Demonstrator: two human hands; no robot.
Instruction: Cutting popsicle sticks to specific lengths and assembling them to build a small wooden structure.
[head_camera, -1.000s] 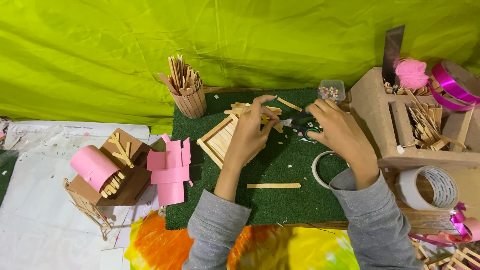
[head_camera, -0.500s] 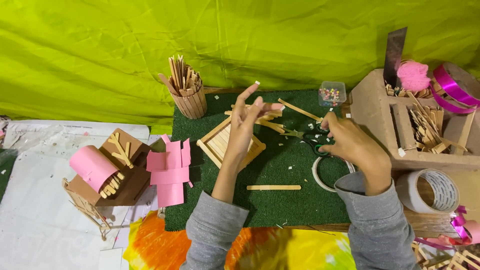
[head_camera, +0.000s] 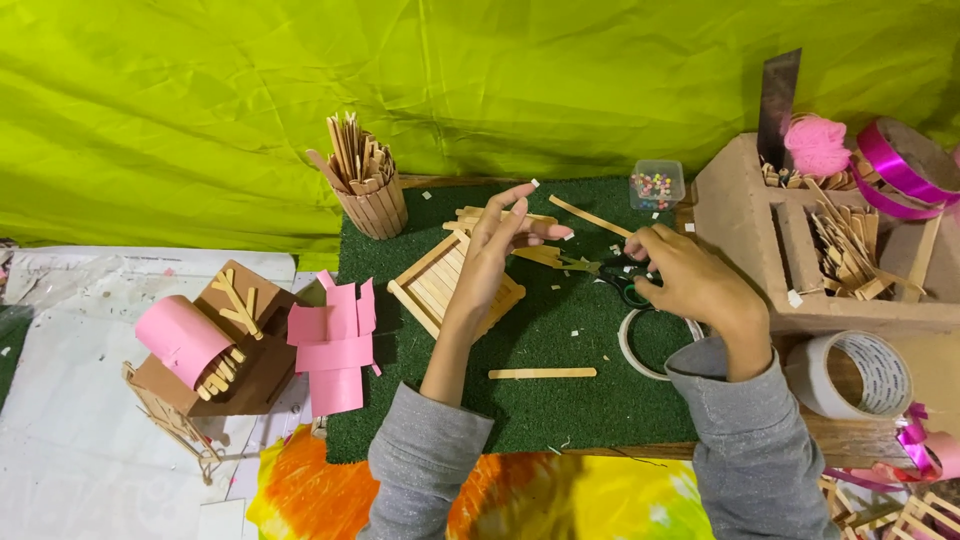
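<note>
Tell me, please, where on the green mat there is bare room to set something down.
Free: the green mat near its front edge, below the loose stick. Crowded: around the stick frame, left hand, right hand on scissors, and tape ring.

A small clear plastic box (head_camera: 657, 184) of coloured beads is seen at the green mat's (head_camera: 560, 400) far edge. A brown cardboard organiser box (head_camera: 740, 215) is set just right of it.
</note>
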